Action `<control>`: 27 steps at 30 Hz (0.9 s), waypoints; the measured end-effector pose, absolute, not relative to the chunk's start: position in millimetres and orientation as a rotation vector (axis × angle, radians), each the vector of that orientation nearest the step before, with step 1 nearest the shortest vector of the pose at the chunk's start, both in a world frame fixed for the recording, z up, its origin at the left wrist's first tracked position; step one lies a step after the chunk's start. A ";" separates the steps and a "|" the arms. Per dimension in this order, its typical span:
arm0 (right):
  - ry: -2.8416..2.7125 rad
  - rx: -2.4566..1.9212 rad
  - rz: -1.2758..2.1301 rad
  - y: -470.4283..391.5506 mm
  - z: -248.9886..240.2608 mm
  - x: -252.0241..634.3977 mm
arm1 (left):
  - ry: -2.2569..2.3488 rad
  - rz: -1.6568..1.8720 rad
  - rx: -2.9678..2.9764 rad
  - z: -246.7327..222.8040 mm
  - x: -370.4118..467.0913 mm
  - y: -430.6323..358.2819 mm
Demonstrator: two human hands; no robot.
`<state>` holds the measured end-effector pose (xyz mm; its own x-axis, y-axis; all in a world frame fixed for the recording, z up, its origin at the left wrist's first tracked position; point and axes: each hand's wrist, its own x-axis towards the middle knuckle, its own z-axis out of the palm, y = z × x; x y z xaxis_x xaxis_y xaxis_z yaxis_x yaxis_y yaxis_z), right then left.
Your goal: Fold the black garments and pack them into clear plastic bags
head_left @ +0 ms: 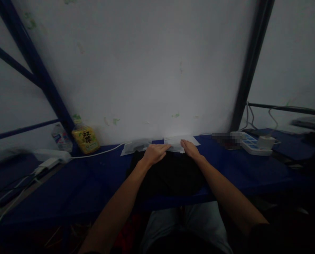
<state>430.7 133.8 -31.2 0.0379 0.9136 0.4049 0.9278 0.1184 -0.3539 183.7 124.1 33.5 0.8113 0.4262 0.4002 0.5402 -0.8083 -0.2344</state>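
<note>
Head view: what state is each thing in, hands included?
Black cloth: lying on the blue table.
Left hand: fingers extended, at the cloth's far edge; grip unclear.
Right hand: near the same edge; grip unclear.
White sheet: lying flat.
Yellow package: upright.
Clear bottle: standing; cap unclear.
Right-side power strip: white adapter on it.

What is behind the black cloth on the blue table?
Translucent plastic-looking packaging and a flat white sheet show; whatever the left hand and right hand cover cannot be seen.
</note>
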 end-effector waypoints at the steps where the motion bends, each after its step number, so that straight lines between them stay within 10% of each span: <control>1: -1.866 -1.780 -0.040 133.8 -31.9 431.2 | -0.751 -0.575 -2.625 36.7 178.6 126.0; 8: -1.954 -1.746 -0.076 129.8 -33.0 424.9 | -1.095 -1.034 -2.283 49.7 132.7 153.8; 27: -2.412 -1.170 -0.169 109.9 -14.3 391.9 | -1.670 -0.468 -2.313 13.6 107.9 192.1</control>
<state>391.9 109.9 -14.3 -0.5377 0.7150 0.4468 0.7702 0.6321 -0.0845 107.9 192.1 13.6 0.2915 0.8696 0.3985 0.9500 -0.3119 -0.0142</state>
